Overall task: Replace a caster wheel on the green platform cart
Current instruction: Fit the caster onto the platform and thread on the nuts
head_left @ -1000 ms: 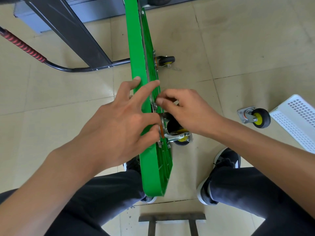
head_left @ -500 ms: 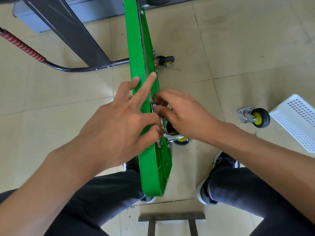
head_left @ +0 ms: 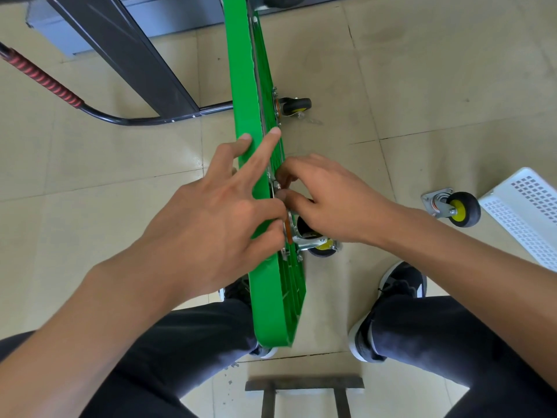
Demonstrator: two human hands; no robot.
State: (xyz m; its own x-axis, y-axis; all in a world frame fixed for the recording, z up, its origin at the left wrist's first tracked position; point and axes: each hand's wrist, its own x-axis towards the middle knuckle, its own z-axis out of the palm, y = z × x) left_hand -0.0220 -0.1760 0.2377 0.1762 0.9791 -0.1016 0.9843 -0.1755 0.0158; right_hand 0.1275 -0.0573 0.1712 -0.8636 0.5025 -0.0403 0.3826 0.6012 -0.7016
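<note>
The green platform cart (head_left: pixel 271 297) stands on its edge between my knees, its ribbed underside facing right. A caster with a black and yellow wheel (head_left: pixel 319 245) sits against that underside, its metal plate at the deck. My left hand (head_left: pixel 211 218) rests on the cart's top edge with fingers spread, the lower fingers reaching the caster plate. My right hand (head_left: pixel 325 197) has its fingertips curled at a small fastener on the plate's upper corner; the fastener is mostly hidden. A second caster (head_left: pixel 294 106) is mounted farther up the deck.
A loose caster (head_left: pixel 455 208) lies on the tiled floor at right, beside a white perforated basket (head_left: pixel 524 212). The cart's black handle with a red grip (head_left: pixel 45 82) lies on the floor at left. A dark metal frame (head_left: pixel 304 384) is below my knees.
My right hand's fingers have shifted slightly up along the caster plate and curled tighter at the fastener. My left index finger has stretched farther up the edge.
</note>
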